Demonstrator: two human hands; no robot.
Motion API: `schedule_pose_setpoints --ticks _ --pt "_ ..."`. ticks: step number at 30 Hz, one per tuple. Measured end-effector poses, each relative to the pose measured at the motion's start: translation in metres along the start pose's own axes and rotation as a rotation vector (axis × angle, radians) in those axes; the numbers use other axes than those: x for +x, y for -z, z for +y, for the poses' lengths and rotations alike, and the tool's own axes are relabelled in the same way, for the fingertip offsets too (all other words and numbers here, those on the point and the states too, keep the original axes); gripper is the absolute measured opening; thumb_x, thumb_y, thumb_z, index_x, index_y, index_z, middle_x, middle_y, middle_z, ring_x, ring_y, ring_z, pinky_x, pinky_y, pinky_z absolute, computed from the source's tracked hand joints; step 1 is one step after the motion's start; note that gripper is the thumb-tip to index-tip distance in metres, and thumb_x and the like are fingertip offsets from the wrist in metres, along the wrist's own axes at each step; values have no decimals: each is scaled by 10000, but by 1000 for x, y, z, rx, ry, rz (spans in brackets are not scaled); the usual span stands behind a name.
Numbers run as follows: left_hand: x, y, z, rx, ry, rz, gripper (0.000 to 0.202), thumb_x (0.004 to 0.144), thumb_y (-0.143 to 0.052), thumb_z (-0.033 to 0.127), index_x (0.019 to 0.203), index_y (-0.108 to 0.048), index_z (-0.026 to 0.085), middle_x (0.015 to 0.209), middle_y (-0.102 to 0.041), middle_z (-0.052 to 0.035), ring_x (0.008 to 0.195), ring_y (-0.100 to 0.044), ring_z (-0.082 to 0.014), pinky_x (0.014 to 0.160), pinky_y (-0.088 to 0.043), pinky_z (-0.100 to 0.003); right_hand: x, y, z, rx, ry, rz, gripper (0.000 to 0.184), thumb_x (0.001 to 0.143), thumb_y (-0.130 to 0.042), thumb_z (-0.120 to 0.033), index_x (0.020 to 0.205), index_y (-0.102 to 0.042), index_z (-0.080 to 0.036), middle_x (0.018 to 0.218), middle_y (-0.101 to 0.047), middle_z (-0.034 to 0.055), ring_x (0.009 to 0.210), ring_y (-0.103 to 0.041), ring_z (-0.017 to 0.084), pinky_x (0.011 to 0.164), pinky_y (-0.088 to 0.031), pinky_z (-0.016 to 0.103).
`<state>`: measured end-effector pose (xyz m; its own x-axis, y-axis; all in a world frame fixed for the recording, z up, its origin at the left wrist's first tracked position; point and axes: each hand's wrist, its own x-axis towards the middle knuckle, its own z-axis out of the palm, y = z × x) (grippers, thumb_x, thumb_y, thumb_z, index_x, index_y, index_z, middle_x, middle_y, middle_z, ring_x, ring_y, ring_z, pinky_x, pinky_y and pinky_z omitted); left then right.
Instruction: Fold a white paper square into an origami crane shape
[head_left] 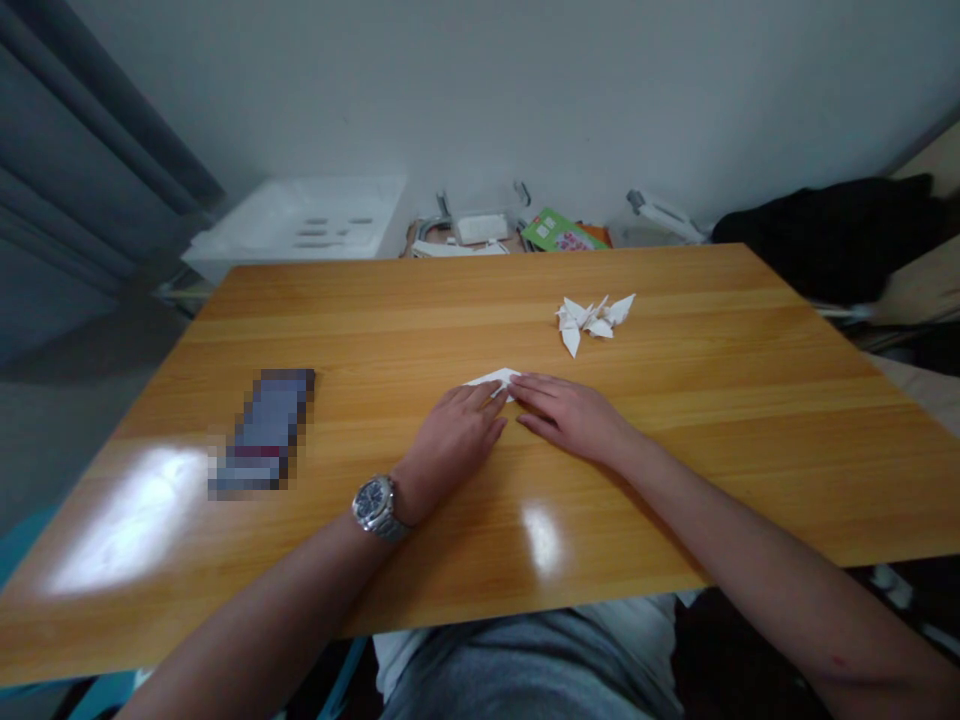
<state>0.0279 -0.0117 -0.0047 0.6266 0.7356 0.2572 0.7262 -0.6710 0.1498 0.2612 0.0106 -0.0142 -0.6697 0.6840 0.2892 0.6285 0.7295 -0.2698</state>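
A small folded piece of white paper (496, 379) lies near the middle of the wooden table (705, 420); only its far corner shows past my fingers. My left hand (454, 440), with a metal wristwatch (377, 507) on its wrist, lies flat on the paper with fingers stretched out. My right hand (574, 415) lies flat beside it, fingertips pressing the same paper. The two hands nearly touch at the fingertips. Beyond them, to the right, sit folded white paper cranes (592, 318).
A blurred-out flat object (262, 430) lies on the table's left side. Behind the table's far edge are a white box (300, 225), a green packet (559, 233) and white bits of clutter. Dark cloth (825, 235) lies at the right, a grey curtain (67, 170) at the left.
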Motion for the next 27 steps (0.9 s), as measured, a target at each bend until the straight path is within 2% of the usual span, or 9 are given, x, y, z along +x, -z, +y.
schedule_pose_setpoints --ticks 6,11,15,18,24,27 --pt "0 0 -2 -37 -1 1 404 1036 -494 252 1411 -551 112 1445 -596 -165 1331 -571 -266 1157 -440 -426 -1 0 -3 -28 6 13 381 1034 -548 -298 1386 -642 -190 1468 -609 144 1341 -595 302 1126 -514 499" --pt "-2 -4 -5 4 -45 -28 401 1042 -483 256 1383 -561 60 1433 -591 -205 1337 -568 -281 1175 -420 -423 -2 0 -5 -31 -27 4 389 1065 -465 -277 1400 -629 -167 1481 -598 136 1345 -586 294 1135 -508 485" --pt "-8 4 -2 61 -53 -38 405 1019 -452 146 1408 -541 74 1432 -588 -204 1390 -521 -284 1201 -384 -441 -3 -3 -3 -4 -43 22 392 1071 -448 -280 1415 -616 -196 1477 -605 114 1333 -595 281 1126 -518 486" --pt "-12 11 1 95 -31 -63 439 992 -438 91 1418 -541 115 1441 -585 -194 1374 -539 -292 1182 -403 -472 -4 -5 -1 10 -41 27 394 1070 -447 -279 1412 -620 -184 1477 -604 122 1335 -596 281 1131 -515 476" --pt "-14 7 1 137 -44 -54 471 955 -422 44 1416 -516 25 1437 -574 -247 1361 -558 -302 1164 -446 -444 -5 -7 5 75 -43 25 409 1070 -448 -275 1413 -620 -133 1486 -591 150 1375 -570 268 1175 -478 451" --pt "-14 7 0 159 -50 -77 480 940 -409 20 1408 -515 1 1461 -558 -250 1366 -559 -301 1172 -449 -438 -6 -7 12 125 -14 11 406 1075 -437 -275 1416 -622 -157 1496 -583 129 1381 -568 244 1183 -471 444"
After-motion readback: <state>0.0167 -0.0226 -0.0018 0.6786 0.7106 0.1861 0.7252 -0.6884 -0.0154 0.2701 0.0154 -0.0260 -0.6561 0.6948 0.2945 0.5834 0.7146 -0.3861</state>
